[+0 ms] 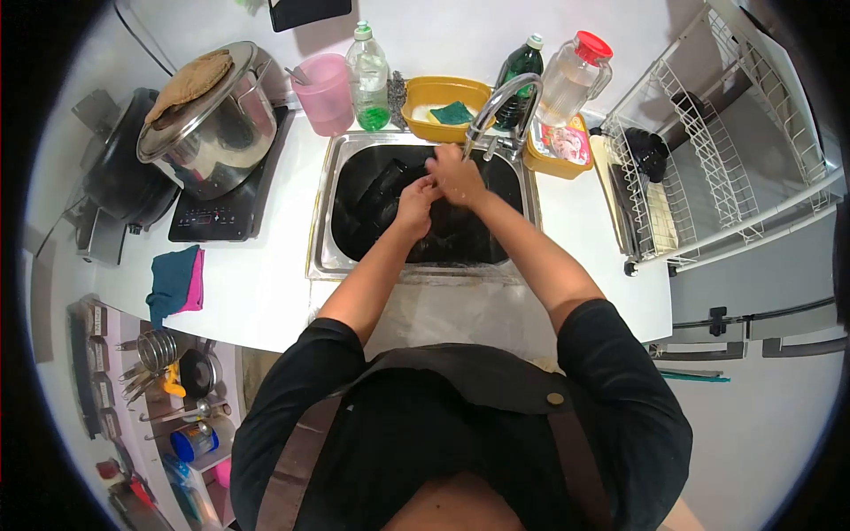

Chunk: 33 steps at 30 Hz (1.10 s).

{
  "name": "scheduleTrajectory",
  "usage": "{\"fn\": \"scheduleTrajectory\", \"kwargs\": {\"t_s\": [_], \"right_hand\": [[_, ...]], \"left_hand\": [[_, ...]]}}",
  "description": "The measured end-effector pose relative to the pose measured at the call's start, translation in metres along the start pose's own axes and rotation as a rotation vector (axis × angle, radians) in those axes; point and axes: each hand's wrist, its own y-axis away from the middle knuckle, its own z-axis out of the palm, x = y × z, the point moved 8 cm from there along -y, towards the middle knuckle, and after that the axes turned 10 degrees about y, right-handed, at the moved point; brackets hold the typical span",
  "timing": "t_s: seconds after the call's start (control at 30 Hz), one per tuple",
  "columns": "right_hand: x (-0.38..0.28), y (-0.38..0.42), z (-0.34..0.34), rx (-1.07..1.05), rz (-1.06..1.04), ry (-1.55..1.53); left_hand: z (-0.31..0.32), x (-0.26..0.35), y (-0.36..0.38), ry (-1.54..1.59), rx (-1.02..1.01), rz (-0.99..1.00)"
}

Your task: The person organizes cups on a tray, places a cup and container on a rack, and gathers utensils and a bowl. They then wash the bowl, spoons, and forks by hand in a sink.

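Both my hands are together over the metal sink [320,221], close to the curved faucet [522,81]. My left hand [416,208] has its fingers drawn together, their tips touching the other hand. Just above it, my right hand [456,177] is curled and slightly blurred. What they hold, if anything, is too small or hidden to name. Below them, dark, wet-looking items [376,195] lie in the black basin; their kind cannot be made out.
Behind the sink stand a pink pitcher [324,93], a green-capped soap bottle [368,80], a yellow tub [434,131] with a green sponge [452,113], a dark bottle [521,75] and a red-lidded jug [575,80]. A steel pot [221,133] sits left, a dish rack [708,168] right.
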Motion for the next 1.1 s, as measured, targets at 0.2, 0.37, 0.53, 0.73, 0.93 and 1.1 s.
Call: {"fn": "scheduleTrajectory", "kwargs": {"t_s": [0.2,0.37,0.53,0.73,0.93,1.1], "right_hand": [[0.001,-0.009,-0.020,-0.126,-0.351,-0.013],[-0.008,-0.004,-0.067,-0.305,-0.063,0.039],[-0.010,0.001,-0.070,-0.555,-0.018,-0.080],[0.015,-0.014,-0.053,-0.490,-0.077,-0.092],[0.012,-0.027,-0.028,-0.219,-0.069,0.037],[-0.058,0.009,-0.072,0.235,-0.271,0.036]], "left_hand": [[-0.014,0.013,0.008,0.020,0.026,-0.074],[-0.073,-0.027,-0.025,0.230,0.073,-0.102],[-0.058,-0.079,-0.027,-0.162,-0.143,-0.397],[-0.008,-0.037,-0.015,-0.174,-0.014,-0.341],[0.017,-0.016,0.012,0.056,-0.159,-0.155],[0.011,0.003,0.028,-0.012,-0.192,0.009]]}}
